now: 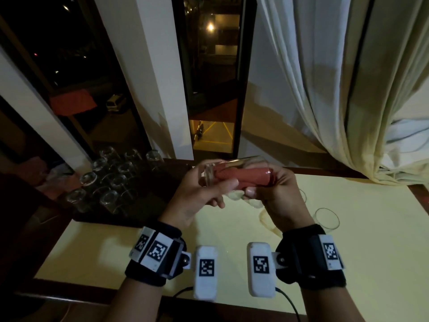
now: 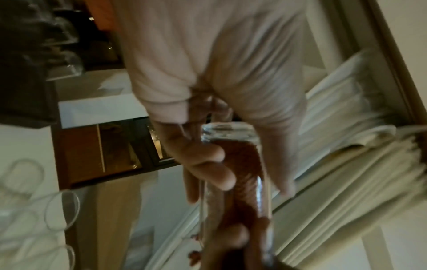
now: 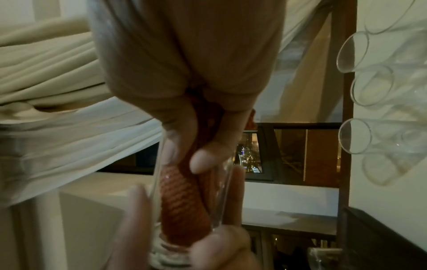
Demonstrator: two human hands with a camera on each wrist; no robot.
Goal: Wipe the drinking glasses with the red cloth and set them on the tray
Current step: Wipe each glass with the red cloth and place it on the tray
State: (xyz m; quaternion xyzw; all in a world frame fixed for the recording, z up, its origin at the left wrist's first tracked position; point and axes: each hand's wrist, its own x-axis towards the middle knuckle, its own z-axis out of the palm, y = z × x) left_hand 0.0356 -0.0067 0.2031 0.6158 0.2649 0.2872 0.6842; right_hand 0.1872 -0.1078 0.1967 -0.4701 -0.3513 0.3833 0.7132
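Note:
A clear drinking glass [image 1: 234,163] lies sideways in the air over the table, with the red cloth [image 1: 243,176] stuffed inside it. My left hand [image 1: 221,191] grips the glass at its thick base end. My right hand [image 1: 264,184] pinches the cloth at the glass's mouth. In the right wrist view its fingers [image 3: 203,160] reach into the glass [image 3: 221,191] and press the cloth [image 3: 182,201]. In the left wrist view my fingers [image 2: 208,164] wrap round the glass [image 2: 226,131]. The dark tray [image 1: 97,220] at the left holds several upturned glasses [image 1: 109,196].
Loose glasses [image 1: 327,219] stand on the pale yellow table [image 1: 348,263] to the right of my hands, also seen as glasses [image 3: 355,137] in the right wrist view. A cream curtain [image 1: 336,112] hangs at the back right. A dark window runs behind the table.

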